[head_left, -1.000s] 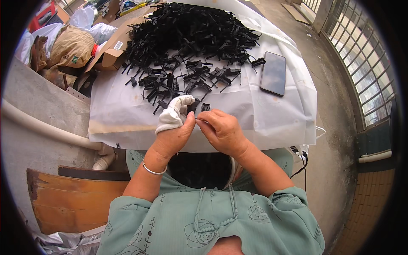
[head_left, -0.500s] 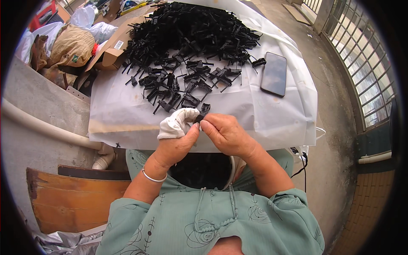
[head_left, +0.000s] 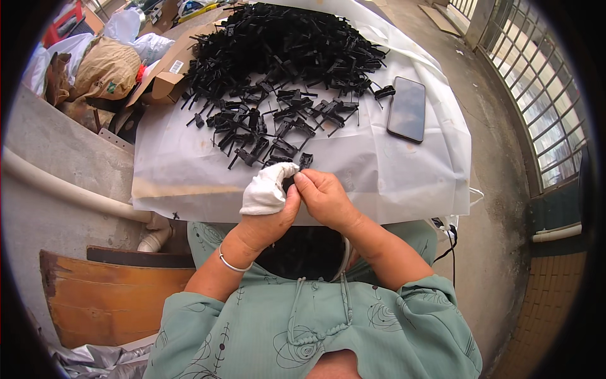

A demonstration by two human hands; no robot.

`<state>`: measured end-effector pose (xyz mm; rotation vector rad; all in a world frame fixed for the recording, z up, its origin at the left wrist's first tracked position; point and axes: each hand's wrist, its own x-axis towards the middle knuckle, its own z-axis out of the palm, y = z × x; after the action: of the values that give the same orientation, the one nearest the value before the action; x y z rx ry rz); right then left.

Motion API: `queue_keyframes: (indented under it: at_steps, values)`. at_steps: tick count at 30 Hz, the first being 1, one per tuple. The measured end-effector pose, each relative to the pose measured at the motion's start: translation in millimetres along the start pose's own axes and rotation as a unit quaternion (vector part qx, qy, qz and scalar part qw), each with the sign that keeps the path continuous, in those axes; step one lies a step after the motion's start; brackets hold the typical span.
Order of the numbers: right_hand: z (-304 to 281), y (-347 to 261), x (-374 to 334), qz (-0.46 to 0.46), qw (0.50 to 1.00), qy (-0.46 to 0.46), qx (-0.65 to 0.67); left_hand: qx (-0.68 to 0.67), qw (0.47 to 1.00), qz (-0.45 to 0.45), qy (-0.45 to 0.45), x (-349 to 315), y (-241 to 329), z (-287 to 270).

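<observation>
Close together at the near edge of the covered table are my two hands. A white cloth glove covers the fingers of my left hand (head_left: 268, 192), leaving the thumb bare, and they curl round a small black plastic part (head_left: 288, 182). My bare right hand (head_left: 327, 197) pinches at the same spot with thumb and forefinger. Much of the part is hidden by my fingers. Just beyond the fingertips shows a black plastic piece (head_left: 306, 160); whether it joins the held part I cannot tell. Loose black plastic parts (head_left: 284, 148) lie in front of a large heap (head_left: 284, 50).
White plastic sheeting (head_left: 183, 170) covers the table. A phone (head_left: 407, 110) lies at the right. Below my hands, a dark round container (head_left: 300, 252) sits between my knees. Cardboard (head_left: 169, 82) and bags (head_left: 110, 66) crowd the far left; a barred railing (head_left: 536, 88) stands right.
Both hands have drawn slightly closer together, and my left hand has turned, its gloved back showing more. Less of the held black part sticks out beyond my fingers.
</observation>
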<state>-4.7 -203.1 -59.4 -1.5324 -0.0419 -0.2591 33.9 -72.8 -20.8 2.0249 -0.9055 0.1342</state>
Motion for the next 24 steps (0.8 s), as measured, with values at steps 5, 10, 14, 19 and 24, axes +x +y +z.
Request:
queue_keyframes:
  at_steps: [5, 10, 14, 19, 24]
  values:
    - [-7, -9, 0, -0.066, 0.998, -0.006, -0.012, -0.132, 0.989, -0.06, 0.025, 0, -3, -2]
    - [-21, -25, -4, -0.072, 0.969, -0.051, -0.23, -0.369, 0.906, -0.207, 0.001, 1, 0, -14]
    - [-30, -25, -1, -0.18, 0.952, -0.045, -0.243, -0.383, 0.901, -0.203, -0.006, 4, 4, -17]
    - [-35, -29, 0, -0.162, 0.952, -0.082, -0.246, -0.394, 0.891, -0.224, -0.031, 5, 4, -24]
    - [-32, -28, 0, -0.22, 0.947, -0.071, -0.223, -0.294, 0.927, -0.219, -0.085, 4, 13, -27]
